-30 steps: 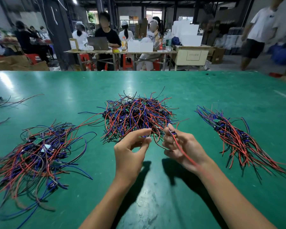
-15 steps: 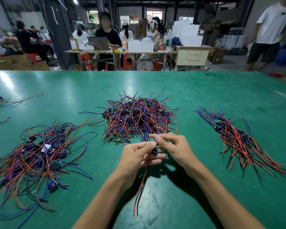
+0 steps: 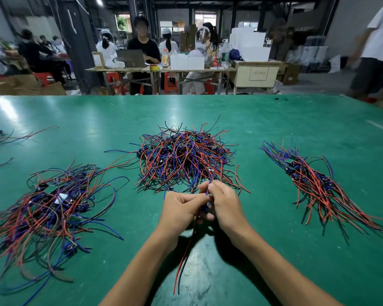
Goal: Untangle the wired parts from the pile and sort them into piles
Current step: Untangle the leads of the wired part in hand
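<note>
— So, where are the hands?

— Both are together above the table point(image 3: 274, 120), just in front of the middle pile point(image 3: 184, 157). The left hand point(image 3: 179, 209) has curled fingers and pinches one wired part point(image 3: 205, 209). The right hand point(image 3: 224, 206) pinches the same part, on its blue wire that goes up.

— And the wires of this part?

— A red wire and a dark wire hang down from the hands, between the forearms, toward the table.

— The other piles?

— A loose pile point(image 3: 47, 208) lies to the left, well apart. A straighter bundle point(image 3: 314, 186) lies to the right. Some stray wires point(image 3: 13, 138) are at the far left edge.
</note>
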Demonstrator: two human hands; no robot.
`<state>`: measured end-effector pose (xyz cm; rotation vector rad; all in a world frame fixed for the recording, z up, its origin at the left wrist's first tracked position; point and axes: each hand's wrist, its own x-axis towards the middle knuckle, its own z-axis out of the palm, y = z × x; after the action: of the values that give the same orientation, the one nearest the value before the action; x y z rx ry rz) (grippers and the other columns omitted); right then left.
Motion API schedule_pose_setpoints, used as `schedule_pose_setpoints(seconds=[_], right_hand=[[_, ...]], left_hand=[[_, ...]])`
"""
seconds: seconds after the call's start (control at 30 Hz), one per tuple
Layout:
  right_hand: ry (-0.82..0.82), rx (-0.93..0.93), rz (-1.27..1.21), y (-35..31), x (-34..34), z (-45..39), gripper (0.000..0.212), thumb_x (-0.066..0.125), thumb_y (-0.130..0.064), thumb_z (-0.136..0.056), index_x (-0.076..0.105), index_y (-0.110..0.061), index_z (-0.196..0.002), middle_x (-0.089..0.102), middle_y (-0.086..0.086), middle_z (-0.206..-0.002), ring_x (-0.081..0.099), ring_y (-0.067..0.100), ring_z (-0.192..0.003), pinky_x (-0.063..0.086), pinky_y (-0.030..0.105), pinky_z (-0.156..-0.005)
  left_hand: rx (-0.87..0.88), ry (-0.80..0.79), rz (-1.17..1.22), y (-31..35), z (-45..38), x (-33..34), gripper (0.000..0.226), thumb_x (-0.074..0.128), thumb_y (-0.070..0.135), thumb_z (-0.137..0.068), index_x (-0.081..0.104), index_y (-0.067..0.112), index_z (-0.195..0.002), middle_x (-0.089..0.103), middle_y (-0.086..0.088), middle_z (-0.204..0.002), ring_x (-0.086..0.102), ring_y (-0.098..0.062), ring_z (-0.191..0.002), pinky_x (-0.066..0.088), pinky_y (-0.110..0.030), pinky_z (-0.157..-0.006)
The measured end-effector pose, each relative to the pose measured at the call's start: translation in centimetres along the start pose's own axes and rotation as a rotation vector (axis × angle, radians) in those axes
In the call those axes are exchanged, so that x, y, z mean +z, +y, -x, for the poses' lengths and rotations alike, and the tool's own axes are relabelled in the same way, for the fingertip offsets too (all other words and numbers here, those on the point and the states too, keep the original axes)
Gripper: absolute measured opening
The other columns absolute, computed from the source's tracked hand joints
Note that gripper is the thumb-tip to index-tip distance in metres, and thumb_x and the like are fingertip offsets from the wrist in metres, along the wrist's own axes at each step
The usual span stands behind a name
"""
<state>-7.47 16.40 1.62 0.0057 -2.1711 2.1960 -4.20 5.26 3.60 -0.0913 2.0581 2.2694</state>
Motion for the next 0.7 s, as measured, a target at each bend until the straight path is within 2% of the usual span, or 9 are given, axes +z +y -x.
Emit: schedule_pose_setpoints(seconds=[0.07,0.17,0.37,0.47,0.6,0.67,0.7], right_hand=[[0.106,0.033,-0.045,-0.4,-1.0,-0.7,0.033,0.041,-0.010,-0.101,0.066,-0.018,-0.080,0.067,-0.002,-0.075,0.049,0.006,-0.046,0.039,0.020,-0.039],[0.191,0.049,-0.048,-1.1,-3.2,-1.8,0.032,0.041,-0.011,-0.101,0.066,-0.019,-0.084,0.069,0.002,-0.082,0.042,0.008,-0.046,0.029,0.020,-0.038],[-0.152,0.102,-0.081,-1.7,-4.3,-1.6,0.033,0.047,-0.022,-0.097,0.079,-0.013,-0.094,0.077,0.007,-0.089,0.057,0.012,-0.054,0.041,0.020,-0.045],[-0.278,0.003,-0.009,-1.1,-2.6,-0.5,0.028,0.053,-0.024,-0.094,0.079,-0.014,-0.093,0.067,0.006,-0.071,0.056,0.014,-0.056,0.043,0.024,-0.052],[-0.231,-0.076,0.048,0.0,-1.0,0.3,0.033,0.045,-0.012,-0.104,0.072,-0.012,-0.085,0.060,0.006,-0.061,0.051,0.017,-0.048,0.044,0.025,-0.050],[-0.137,-0.047,0.104,0.1,-0.9,0.0,0.035,0.045,-0.013,-0.103,0.071,-0.015,-0.080,0.063,0.001,-0.065,0.053,0.015,-0.054,0.044,0.029,-0.055],[-0.100,-0.027,0.106,0.0,-1.0,-0.2,0.037,0.046,-0.013,-0.102,0.071,-0.018,-0.075,0.066,-0.002,-0.069,0.055,0.011,-0.056,0.045,0.027,-0.054]], left_hand=[[-0.019,-0.087,-0.004,0.1,0.4,0.2,0.017,0.070,0.008,-0.089,0.081,0.006,-0.076,0.074,-0.016,-0.073,0.070,-0.019,-0.053,0.048,-0.020,-0.044],[-0.053,-0.141,-0.045,0.0,0.7,0.5,0.019,0.070,0.009,-0.088,0.081,0.010,-0.073,0.076,-0.017,-0.079,0.071,-0.019,-0.054,0.047,-0.018,-0.045],[-0.057,-0.054,-0.003,0.3,0.5,0.2,0.021,0.066,0.012,-0.091,0.082,0.012,-0.078,0.077,-0.016,-0.083,0.069,-0.019,-0.055,0.050,-0.019,-0.049],[-0.057,0.003,0.032,0.2,0.1,0.2,0.031,0.062,0.011,-0.095,0.079,0.009,-0.069,0.075,-0.016,-0.073,0.068,-0.018,-0.051,0.053,-0.020,-0.048],[-0.034,0.027,0.001,-0.1,0.1,0.0,0.032,0.063,0.011,-0.094,0.077,0.006,-0.066,0.069,-0.015,-0.060,0.066,-0.016,-0.048,0.052,-0.020,-0.047],[-0.013,0.003,-0.038,-0.2,0.0,0.0,0.029,0.066,0.011,-0.092,0.078,0.004,-0.067,0.070,-0.014,-0.060,0.066,-0.016,-0.047,0.050,-0.019,-0.047],[-0.001,-0.005,-0.063,-0.2,-0.1,0.0,0.027,0.067,0.012,-0.091,0.078,0.003,-0.069,0.071,-0.015,-0.062,0.066,-0.016,-0.046,0.049,-0.019,-0.046]])
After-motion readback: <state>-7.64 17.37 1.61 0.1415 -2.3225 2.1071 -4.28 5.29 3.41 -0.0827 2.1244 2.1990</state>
